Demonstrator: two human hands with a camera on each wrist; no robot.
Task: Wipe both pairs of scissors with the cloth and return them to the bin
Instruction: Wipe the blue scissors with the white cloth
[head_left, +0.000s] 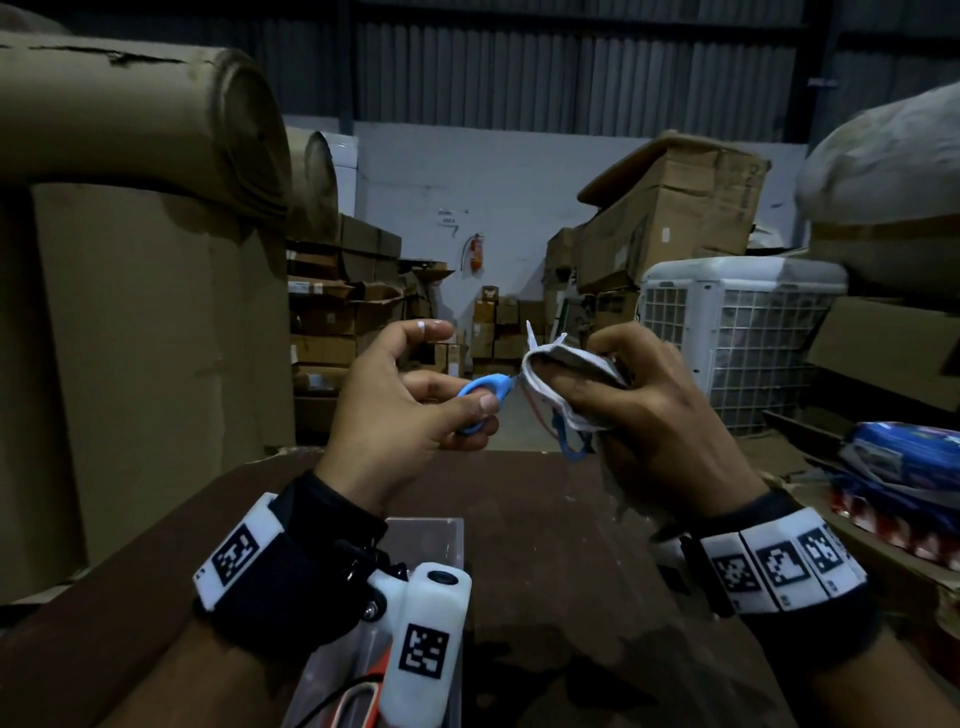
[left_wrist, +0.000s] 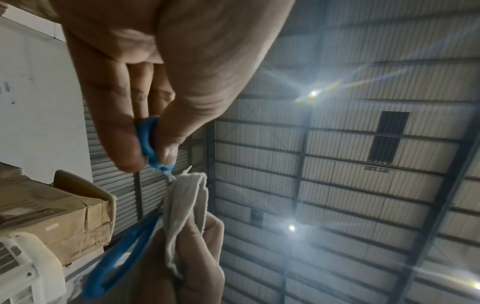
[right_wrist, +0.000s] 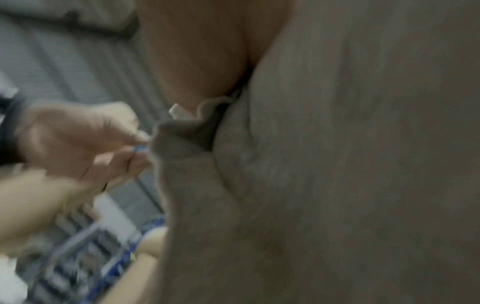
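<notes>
Blue-handled scissors (head_left: 485, 387) are held up in the air above the table. My left hand (head_left: 480, 421) pinches one blue handle loop (left_wrist: 146, 139) between thumb and fingers. My right hand (head_left: 582, 371) grips a whitish cloth (head_left: 576, 415) folded around the blades, and thin blade tips (head_left: 535, 335) poke out above it. The second blue loop (head_left: 571, 449) hangs below the cloth (left_wrist: 187, 201). A clear plastic bin (head_left: 431, 535) stands on the table under my left wrist, with something orange (head_left: 382, 670) inside, mostly hidden. The blurred right wrist view is filled by the cloth (right_wrist: 311, 185).
The dark brown table (head_left: 545, 545) stretches in front of me. A tall cardboard stack (head_left: 145, 338) stands at the left. A white air cooler (head_left: 737, 332) and piled boxes are at the right, with blue and red packets (head_left: 904, 467) by the table's right edge.
</notes>
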